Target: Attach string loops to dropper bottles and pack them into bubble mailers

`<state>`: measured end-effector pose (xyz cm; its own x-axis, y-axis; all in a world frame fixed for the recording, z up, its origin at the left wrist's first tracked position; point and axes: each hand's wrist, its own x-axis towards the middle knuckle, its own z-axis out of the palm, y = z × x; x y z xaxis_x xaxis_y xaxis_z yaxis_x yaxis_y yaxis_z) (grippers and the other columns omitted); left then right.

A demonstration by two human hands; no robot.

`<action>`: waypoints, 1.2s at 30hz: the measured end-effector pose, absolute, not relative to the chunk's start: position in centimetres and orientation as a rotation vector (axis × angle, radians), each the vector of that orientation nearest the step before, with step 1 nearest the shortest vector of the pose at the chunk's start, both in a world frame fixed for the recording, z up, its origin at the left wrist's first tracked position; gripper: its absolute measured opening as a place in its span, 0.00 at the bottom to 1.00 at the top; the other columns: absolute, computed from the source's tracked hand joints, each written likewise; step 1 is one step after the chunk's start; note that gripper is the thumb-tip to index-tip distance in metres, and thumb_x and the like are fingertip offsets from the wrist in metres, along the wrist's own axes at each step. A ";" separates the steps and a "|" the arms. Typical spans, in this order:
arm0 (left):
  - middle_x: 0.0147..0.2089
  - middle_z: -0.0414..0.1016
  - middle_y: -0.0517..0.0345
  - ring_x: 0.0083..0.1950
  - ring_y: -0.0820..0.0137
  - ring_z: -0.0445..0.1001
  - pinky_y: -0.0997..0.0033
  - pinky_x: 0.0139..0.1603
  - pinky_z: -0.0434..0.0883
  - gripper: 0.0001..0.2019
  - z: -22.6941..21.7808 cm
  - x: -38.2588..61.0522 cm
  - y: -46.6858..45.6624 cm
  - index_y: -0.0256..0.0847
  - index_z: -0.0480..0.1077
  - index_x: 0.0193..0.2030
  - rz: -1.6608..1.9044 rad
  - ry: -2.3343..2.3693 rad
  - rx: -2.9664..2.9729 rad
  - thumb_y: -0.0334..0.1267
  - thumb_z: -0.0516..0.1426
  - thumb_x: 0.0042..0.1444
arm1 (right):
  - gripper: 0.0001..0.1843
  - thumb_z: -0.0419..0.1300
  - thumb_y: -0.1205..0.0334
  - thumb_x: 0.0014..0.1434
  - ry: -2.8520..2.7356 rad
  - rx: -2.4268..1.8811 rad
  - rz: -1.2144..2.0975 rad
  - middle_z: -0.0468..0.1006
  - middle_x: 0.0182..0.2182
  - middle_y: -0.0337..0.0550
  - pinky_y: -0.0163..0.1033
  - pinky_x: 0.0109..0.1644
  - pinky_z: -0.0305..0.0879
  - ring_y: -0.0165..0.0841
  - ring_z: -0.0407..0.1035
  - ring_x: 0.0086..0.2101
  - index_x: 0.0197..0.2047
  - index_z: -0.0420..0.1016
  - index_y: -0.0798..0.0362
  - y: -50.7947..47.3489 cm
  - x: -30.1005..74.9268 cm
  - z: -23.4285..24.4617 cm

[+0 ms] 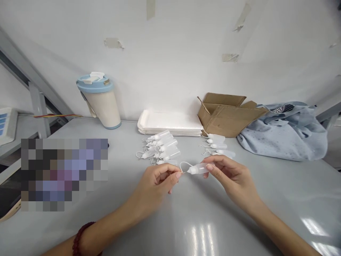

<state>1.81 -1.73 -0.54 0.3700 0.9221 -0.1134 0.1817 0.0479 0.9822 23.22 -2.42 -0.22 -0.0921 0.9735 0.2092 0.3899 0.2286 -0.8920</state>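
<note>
Between the thumb and fingers of my right hand [231,174] lies a small translucent squeeze bottle [198,168], tilted nearly flat, its white nozzle pointing left. A thin white cap strap [184,163] loops from the bottle's neck to the pinched fingertips of my left hand [162,177]. What sits at the strap's end is hidden by those fingertips, and a fine needle-like tip runs toward them. Just behind my left hand is a pile of similar bottles [162,145]. Several more bottles [217,142] lie beyond my right hand.
A stack of white padded envelopes [170,122] rests against the wall, beside an open cardboard box [231,119]. Grey-blue cloth [285,135] is heaped at the right. A cream tumbler with a blue lid [102,103] stands back left. A phone [9,192] lies near a blurred-out patch.
</note>
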 end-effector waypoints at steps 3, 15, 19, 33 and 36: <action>0.25 0.64 0.64 0.24 0.76 0.62 0.77 0.26 0.62 0.09 -0.6 1.8 -1.7 0.41 0.72 0.32 0.772 1.080 1.416 0.41 0.54 0.56 | 0.07 0.58 0.56 0.59 -1.626 -1.302 0.831 0.76 0.23 0.37 0.35 0.30 0.67 0.31 0.71 0.26 0.37 0.74 0.49 -2.4 23.2 -0.1; 0.25 0.63 0.63 0.24 0.75 0.62 0.76 0.25 0.62 0.10 -0.7 1.7 -2.0 0.41 0.72 0.32 0.731 1.112 1.432 0.42 0.53 0.57 | 0.06 0.58 0.58 0.58 -1.657 -1.273 0.852 0.77 0.24 0.37 0.35 0.31 0.67 0.31 0.72 0.27 0.37 0.74 0.49 -2.6 23.0 0.1; 0.24 0.63 0.63 0.24 0.75 0.62 0.76 0.25 0.62 0.10 -0.5 1.7 -2.0 0.42 0.72 0.32 0.733 1.125 1.436 0.42 0.53 0.56 | 0.07 0.58 0.56 0.58 -1.647 -1.287 0.848 0.77 0.23 0.37 0.35 0.30 0.66 0.31 0.72 0.26 0.36 0.74 0.50 -2.6 23.1 0.1; 0.24 0.63 0.64 0.24 0.76 0.62 0.76 0.25 0.61 0.09 -0.7 1.6 -2.0 0.41 0.72 0.32 0.737 1.097 1.409 0.42 0.53 0.57 | 0.08 0.59 0.55 0.58 -1.658 -1.301 0.854 0.76 0.21 0.37 0.35 0.29 0.65 0.31 0.71 0.25 0.36 0.74 0.49 -2.6 23.3 0.0; 0.25 0.63 0.64 0.24 0.76 0.62 0.76 0.25 0.61 0.09 -0.7 1.7 -2.0 0.41 0.72 0.32 0.743 1.099 1.410 0.41 0.53 0.56 | 0.07 0.59 0.56 0.58 -1.661 -1.300 0.865 0.75 0.21 0.36 0.35 0.29 0.65 0.30 0.70 0.24 0.37 0.74 0.50 -2.5 23.3 -0.1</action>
